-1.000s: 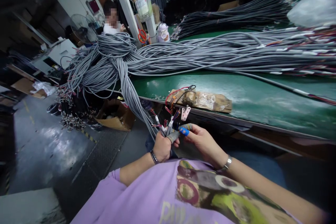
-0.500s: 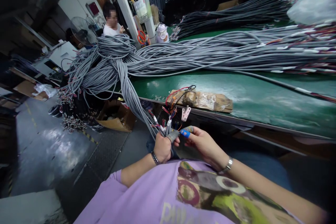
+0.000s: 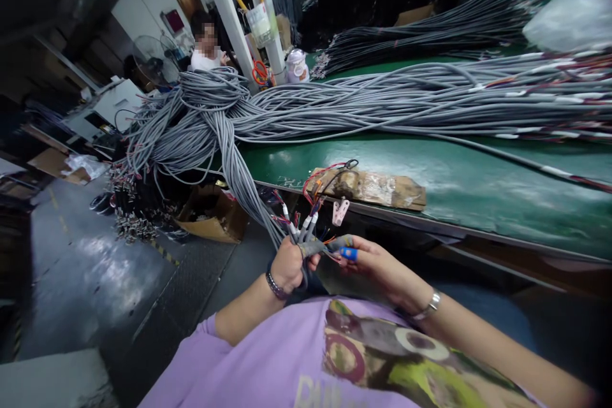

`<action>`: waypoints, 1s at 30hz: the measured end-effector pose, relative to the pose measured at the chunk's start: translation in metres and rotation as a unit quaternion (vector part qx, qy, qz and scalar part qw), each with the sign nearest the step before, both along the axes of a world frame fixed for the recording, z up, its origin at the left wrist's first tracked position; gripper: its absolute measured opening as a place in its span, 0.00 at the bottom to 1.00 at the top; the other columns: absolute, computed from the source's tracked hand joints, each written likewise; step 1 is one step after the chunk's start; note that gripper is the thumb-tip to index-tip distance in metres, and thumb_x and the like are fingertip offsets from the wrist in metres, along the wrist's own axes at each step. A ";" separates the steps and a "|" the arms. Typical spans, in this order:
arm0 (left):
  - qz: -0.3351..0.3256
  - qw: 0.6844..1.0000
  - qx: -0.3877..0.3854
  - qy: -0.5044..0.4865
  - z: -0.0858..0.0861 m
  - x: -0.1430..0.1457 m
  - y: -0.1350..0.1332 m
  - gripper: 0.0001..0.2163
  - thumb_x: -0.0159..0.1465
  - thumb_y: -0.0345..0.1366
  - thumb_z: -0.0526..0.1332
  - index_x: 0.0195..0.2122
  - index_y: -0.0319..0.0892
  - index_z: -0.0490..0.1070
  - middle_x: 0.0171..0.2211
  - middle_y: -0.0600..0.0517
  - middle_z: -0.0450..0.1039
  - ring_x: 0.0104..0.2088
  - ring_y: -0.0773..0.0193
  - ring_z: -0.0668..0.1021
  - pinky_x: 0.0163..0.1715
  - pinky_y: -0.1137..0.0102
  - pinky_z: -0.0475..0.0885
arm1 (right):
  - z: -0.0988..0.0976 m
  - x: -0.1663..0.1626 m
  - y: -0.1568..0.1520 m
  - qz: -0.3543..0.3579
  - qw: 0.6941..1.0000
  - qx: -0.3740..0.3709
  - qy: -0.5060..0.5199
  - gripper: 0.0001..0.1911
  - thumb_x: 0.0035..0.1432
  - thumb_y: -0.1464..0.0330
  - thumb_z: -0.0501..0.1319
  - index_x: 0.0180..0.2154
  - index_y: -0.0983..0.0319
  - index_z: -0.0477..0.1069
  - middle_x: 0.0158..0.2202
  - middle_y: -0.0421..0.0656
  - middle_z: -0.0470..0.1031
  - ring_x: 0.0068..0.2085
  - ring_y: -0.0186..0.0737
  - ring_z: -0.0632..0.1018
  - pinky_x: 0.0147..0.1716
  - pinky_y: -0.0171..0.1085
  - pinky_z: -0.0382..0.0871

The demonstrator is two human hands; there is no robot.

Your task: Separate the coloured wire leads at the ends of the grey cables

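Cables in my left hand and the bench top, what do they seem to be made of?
Cables: grey plastic or rubber jacket, matte. They bend and drape freely, and thin coloured wires show at the stripped ends.
Bench top: smooth green sheet, probably rubber or vinyl matting. It shines softly under the light and looks scuffed.

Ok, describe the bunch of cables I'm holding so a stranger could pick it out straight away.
Start at the long green table, where a heap of grey cables spills over the left end. One bunch runs down from there into the left hand. Only its ends stand up from a fist, white-tipped with coloured wires, pinched by the right hand.
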State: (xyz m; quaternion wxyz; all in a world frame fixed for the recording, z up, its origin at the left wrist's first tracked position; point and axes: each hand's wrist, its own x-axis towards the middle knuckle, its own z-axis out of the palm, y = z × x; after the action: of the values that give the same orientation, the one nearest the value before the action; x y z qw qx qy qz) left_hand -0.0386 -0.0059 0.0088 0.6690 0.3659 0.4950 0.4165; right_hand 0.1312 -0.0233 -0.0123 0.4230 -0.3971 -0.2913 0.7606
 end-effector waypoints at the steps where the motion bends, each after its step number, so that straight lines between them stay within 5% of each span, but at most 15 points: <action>1: -0.010 1.000 -0.003 0.010 0.001 -0.001 -0.001 0.16 0.43 0.44 0.70 0.19 0.39 0.66 0.12 0.56 0.63 0.12 0.74 0.62 0.12 0.76 0.55 | 0.003 0.003 0.002 -0.004 1.000 -0.003 0.011 0.21 0.39 0.61 0.74 0.36 0.61 0.74 0.33 0.41 0.77 0.29 0.33 0.74 0.31 0.34 0.67; 4: -0.027 0.999 0.002 0.042 0.001 -0.002 -0.005 0.18 0.42 0.45 0.71 0.19 0.39 0.66 0.12 0.56 0.63 0.12 0.74 0.62 0.12 0.76 0.55 | 0.011 0.005 0.009 -0.014 1.000 0.011 0.003 0.21 0.43 0.61 0.73 0.39 0.60 0.73 0.41 0.46 0.79 0.36 0.38 0.78 0.37 0.37 0.71; 10: -0.055 0.996 0.024 0.073 -0.009 0.002 -0.011 0.18 0.45 0.47 0.70 0.19 0.39 0.67 0.12 0.55 0.63 0.13 0.73 0.63 0.13 0.75 0.56 | 0.018 -0.015 0.017 -0.030 0.997 0.053 -0.056 0.21 0.36 0.64 0.75 0.33 0.63 0.72 0.28 0.41 0.77 0.28 0.34 0.75 0.28 0.33 0.67; 17: -0.069 0.994 0.033 0.083 -0.014 -0.005 -0.013 0.18 0.47 0.46 0.70 0.18 0.39 0.66 0.12 0.55 0.64 0.13 0.72 0.63 0.14 0.74 0.57 | 0.006 0.003 0.028 -0.219 0.975 0.013 -0.036 0.19 0.32 0.69 0.75 0.30 0.60 0.73 0.29 0.39 0.76 0.27 0.32 0.73 0.26 0.32 0.68; 21: -0.071 0.995 0.026 0.065 -0.014 -0.007 -0.012 0.18 0.47 0.46 0.70 0.17 0.39 0.66 0.12 0.55 0.64 0.12 0.73 0.63 0.13 0.75 0.57 | -0.002 0.016 0.024 -0.124 0.991 -0.038 0.017 0.14 0.37 0.71 0.73 0.31 0.61 0.75 0.29 0.41 0.76 0.28 0.34 0.74 0.28 0.33 0.72; 25: -0.087 0.996 -0.004 -0.004 -0.008 -0.004 -0.006 0.17 0.45 0.45 0.71 0.20 0.39 0.66 0.12 0.56 0.64 0.12 0.73 0.64 0.12 0.75 0.56 | -0.006 0.018 0.027 -0.082 0.990 -0.098 0.053 0.10 0.53 0.61 0.66 0.32 0.61 0.75 0.32 0.45 0.78 0.29 0.35 0.76 0.29 0.34 0.73; 30: -0.114 0.987 -0.054 -0.099 0.005 0.004 0.010 0.19 0.41 0.44 0.72 0.21 0.39 0.64 0.13 0.57 0.63 0.12 0.73 0.64 0.13 0.76 0.55 | 0.004 0.015 0.047 -0.049 0.995 -0.040 0.077 0.17 0.56 0.53 0.62 0.32 0.60 0.74 0.32 0.44 0.78 0.29 0.36 0.75 0.29 0.35 0.72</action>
State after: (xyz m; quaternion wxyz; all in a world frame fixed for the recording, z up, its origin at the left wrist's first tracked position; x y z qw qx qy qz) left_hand -0.0350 0.0042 0.0140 0.7770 0.3402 0.4027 0.3441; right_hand 0.1463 0.0241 -0.0086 0.4644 -0.3672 -0.2075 0.7787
